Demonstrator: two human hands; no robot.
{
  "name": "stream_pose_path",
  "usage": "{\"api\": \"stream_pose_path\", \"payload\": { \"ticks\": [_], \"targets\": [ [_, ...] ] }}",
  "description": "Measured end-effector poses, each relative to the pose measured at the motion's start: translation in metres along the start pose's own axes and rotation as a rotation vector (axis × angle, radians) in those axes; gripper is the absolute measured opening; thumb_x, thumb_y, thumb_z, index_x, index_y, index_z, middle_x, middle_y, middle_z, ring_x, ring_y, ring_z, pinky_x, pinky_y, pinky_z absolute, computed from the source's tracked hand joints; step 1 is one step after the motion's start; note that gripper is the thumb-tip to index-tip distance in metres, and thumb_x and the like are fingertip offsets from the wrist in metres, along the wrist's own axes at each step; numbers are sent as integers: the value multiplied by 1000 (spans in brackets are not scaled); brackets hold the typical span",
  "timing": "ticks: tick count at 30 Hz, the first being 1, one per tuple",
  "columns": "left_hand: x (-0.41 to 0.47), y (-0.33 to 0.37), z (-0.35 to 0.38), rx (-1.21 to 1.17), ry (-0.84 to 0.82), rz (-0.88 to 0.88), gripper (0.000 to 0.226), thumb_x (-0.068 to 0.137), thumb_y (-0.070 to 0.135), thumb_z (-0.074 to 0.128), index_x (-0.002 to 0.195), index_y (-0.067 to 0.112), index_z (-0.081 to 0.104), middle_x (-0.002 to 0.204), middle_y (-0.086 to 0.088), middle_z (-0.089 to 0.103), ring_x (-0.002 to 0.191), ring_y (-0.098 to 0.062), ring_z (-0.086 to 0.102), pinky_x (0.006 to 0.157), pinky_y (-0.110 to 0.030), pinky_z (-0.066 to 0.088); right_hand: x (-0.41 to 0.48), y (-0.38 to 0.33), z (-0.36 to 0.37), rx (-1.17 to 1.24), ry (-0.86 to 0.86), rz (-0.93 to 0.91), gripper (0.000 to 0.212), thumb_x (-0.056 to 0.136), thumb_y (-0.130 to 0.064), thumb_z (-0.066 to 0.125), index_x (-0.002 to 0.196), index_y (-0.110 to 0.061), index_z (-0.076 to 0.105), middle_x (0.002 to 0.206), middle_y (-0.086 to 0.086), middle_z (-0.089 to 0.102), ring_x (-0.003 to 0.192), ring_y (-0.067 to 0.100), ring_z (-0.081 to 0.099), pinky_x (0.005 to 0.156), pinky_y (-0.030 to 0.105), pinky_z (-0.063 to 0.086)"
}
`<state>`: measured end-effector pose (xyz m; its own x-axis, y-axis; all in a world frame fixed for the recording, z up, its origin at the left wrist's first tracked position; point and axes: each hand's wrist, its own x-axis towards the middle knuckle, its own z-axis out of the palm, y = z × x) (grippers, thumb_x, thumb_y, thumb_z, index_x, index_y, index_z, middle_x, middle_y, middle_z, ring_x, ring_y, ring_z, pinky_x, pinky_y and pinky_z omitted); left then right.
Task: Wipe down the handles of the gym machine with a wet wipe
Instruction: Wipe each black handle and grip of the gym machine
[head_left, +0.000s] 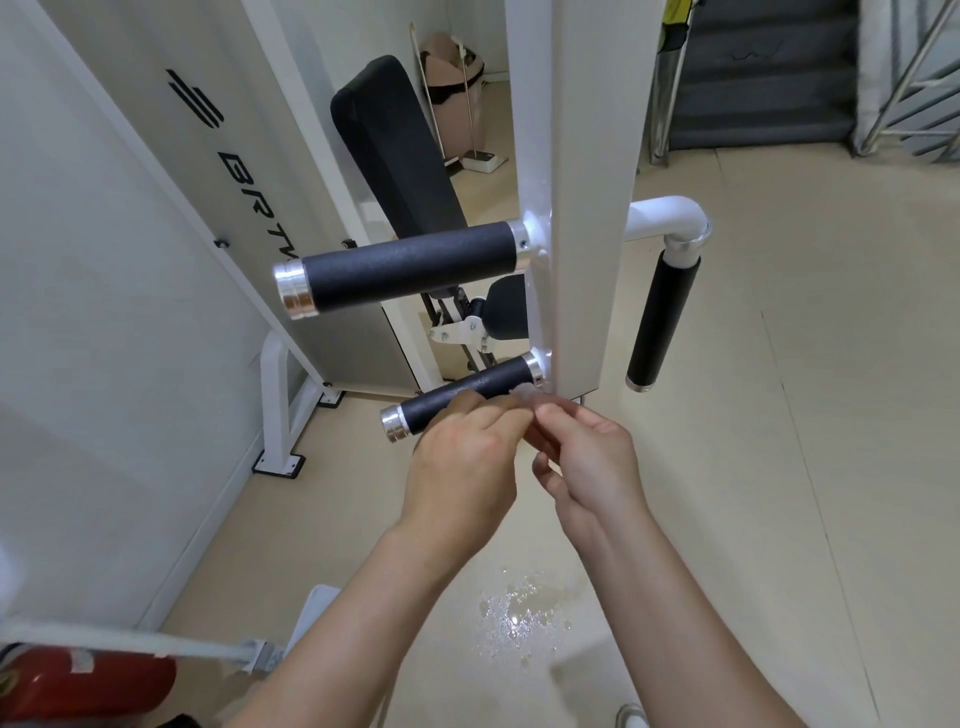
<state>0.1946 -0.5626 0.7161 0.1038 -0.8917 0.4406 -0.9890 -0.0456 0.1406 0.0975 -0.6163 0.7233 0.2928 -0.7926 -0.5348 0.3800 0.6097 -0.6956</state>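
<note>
Clearances around the white upright post (582, 208). The upper handle (410, 270) and lower handle (452, 400) jut left from it. The open band between them is closed on the right by the post and backed by the seat linkage (457, 327). Their chromed left ends stand free, with the white side panel (130, 234) near beyond. The left hand (462, 467) and right hand (592, 457), pinching the wet wipe (524, 397), occupy the near side of the lower handle. Right of the post, a hanging handle (662, 322) leaves a narrow slot beside the post; bare floor (805, 467) lies open beyond.
</note>
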Motion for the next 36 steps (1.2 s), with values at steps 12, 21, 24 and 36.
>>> {"api": "stream_pose_path", "payload": {
  "ticks": [12, 21, 24, 36],
  "targets": [
    [-26, -49, -47, -249, 95, -472, 20, 93, 23, 57, 109, 27, 69, 103, 10, 68, 78, -17, 59, 70, -32, 48, 5, 19, 29, 305, 104, 99, 14, 83, 7, 63, 95, 0, 68, 63, 3, 65, 56, 11, 52, 51, 18, 40],
    [-21, -56, -38, -457, 170, -647, 15, 85, 20, 69, 98, 24, 74, 93, 11, 71, 79, -7, 63, 76, -18, 48, 4, 17, 37, 243, 181, 59, 25, 83, 13, 55, 70, -7, 63, 44, -1, 60, 51, 13, 45, 49, 20, 33],
    [-18, -55, -39, -484, 186, -698, 14, 84, 22, 71, 97, 25, 75, 88, 14, 70, 79, -8, 64, 78, -25, 50, -3, 28, 47, 114, 124, 51, 27, 82, 13, 53, 68, -8, 63, 48, 1, 59, 46, 11, 42, 48, 21, 30],
    [-12, -58, -41, -532, 154, -763, 15, 91, 29, 60, 93, 28, 75, 82, 12, 72, 82, -9, 63, 75, -30, 51, -2, 48, 62, 65, 96, 111, 21, 75, 12, 60, 75, -8, 67, 56, 2, 61, 47, 11, 43, 47, 20, 34]
  ]
}}
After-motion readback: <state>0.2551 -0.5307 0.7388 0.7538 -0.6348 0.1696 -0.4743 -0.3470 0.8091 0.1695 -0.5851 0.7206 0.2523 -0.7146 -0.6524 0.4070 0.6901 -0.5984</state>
